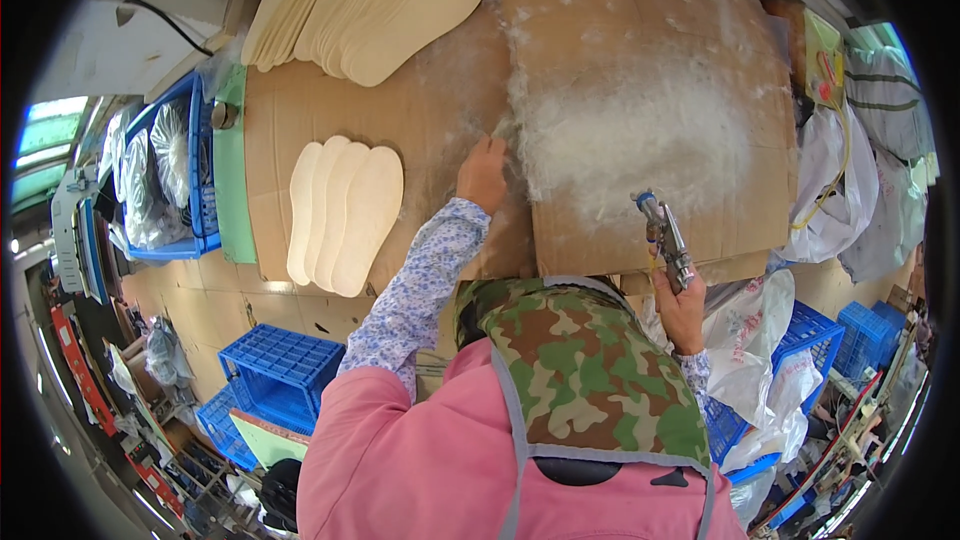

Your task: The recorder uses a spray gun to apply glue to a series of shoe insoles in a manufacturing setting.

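Note:
In my right hand (681, 312) is a metal spray gun (668, 235) with a blue fitting, held upright at the near edge of the cardboard. My left hand (483, 176) reaches to the middle of the work surface, beside the edge where two cardboard sheets (650, 15) meet. Its fingers are curled together, and what they pinch, if anything, cannot be made out. Left of that hand lie several pale insoles (362, 225), overlapping in a fan. Thicker stacks of the same insoles (420, 15) rest at the far left. A whitish, fibrous residue (640, 135) coats the right sheet.
Blue crates stand at the left, one holding plastic-wrapped goods (170, 165), another lower down (285, 375). White plastic bags (835, 175) hang at the right, near a yellow hose (835, 180). A bagged blue crate (805, 335) sits at the lower right. Camouflage cloth (600, 370) fills the lower middle.

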Tool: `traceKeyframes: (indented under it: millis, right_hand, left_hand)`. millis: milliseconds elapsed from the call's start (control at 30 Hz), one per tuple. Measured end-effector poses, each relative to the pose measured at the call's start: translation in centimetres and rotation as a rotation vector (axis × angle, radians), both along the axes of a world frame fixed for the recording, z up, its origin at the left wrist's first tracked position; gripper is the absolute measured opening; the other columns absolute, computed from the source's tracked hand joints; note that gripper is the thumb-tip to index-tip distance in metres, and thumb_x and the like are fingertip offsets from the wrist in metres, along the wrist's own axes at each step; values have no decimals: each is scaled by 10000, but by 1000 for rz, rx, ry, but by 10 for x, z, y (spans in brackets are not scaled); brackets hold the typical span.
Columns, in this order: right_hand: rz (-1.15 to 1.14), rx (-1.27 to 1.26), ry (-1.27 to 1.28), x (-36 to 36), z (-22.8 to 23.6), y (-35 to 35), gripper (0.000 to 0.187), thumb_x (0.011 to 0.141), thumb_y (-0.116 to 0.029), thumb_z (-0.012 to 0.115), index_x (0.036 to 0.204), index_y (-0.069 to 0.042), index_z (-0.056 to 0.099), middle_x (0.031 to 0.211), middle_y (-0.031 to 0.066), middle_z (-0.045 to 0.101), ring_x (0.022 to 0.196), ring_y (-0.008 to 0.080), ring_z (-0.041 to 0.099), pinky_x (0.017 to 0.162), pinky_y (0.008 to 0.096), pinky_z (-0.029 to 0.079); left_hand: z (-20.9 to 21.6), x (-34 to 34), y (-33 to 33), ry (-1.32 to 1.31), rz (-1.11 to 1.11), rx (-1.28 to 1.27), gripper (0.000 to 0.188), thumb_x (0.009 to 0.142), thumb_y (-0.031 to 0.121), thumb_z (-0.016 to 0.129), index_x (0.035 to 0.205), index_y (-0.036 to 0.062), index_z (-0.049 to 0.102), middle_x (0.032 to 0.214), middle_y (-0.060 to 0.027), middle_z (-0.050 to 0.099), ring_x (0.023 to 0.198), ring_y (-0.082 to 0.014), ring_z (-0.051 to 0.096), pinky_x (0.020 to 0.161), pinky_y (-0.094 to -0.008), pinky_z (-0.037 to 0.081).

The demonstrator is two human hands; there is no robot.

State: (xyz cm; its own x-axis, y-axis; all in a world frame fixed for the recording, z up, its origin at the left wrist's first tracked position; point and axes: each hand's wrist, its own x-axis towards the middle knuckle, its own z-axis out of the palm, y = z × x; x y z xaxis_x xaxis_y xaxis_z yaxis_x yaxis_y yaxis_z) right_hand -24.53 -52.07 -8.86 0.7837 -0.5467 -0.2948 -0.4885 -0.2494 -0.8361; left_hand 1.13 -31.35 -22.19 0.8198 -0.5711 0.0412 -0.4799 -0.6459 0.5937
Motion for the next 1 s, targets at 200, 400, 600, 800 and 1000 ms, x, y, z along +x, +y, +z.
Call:
traceKeyframes:
  millis: [200,400,600,800,1000]
  right_hand:
    - [-52,-69,56,-6,0,-5,223,832,-50,604,1053,-33,585,655,41,438,576,128,394,539,276,364]
    - [-21,-88,22,4,6,0,227,828,-48,600,1054,-28,581,674,75,456,573,163,417,547,292,382]
    - [-115,-113,-20,-15,-1,-6,252,825,-46,599,1073,-14,571,747,102,529,624,205,480,593,310,410]
    - [-170,-136,-10,-21,3,-7,265,817,-30,588,1079,5,561,842,139,564,693,249,524,641,328,425]
    - [-187,-212,45,-27,13,1,363,803,-12,591,1163,4,550,950,158,599,837,298,593,738,340,463]
  left_hand:
    - [37,43,-30,664,374,-388,289,835,50,529,1123,38,516,1035,-201,613,934,-380,594,807,-384,467]
    - [16,118,-87,-233,279,-453,350,810,80,568,1152,60,497,992,-209,608,912,-390,596,788,-445,470]
    - [40,179,-111,-226,43,-48,433,701,15,563,1128,74,523,1100,-236,561,936,-447,551,831,-485,454]
    - [86,281,-153,139,-129,-311,561,722,18,552,1272,123,521,1290,-159,490,1091,-307,531,856,-360,471]
    - [103,314,-227,-13,-115,-68,756,744,117,653,1415,133,305,1331,-226,438,1178,-371,470,932,-446,431]
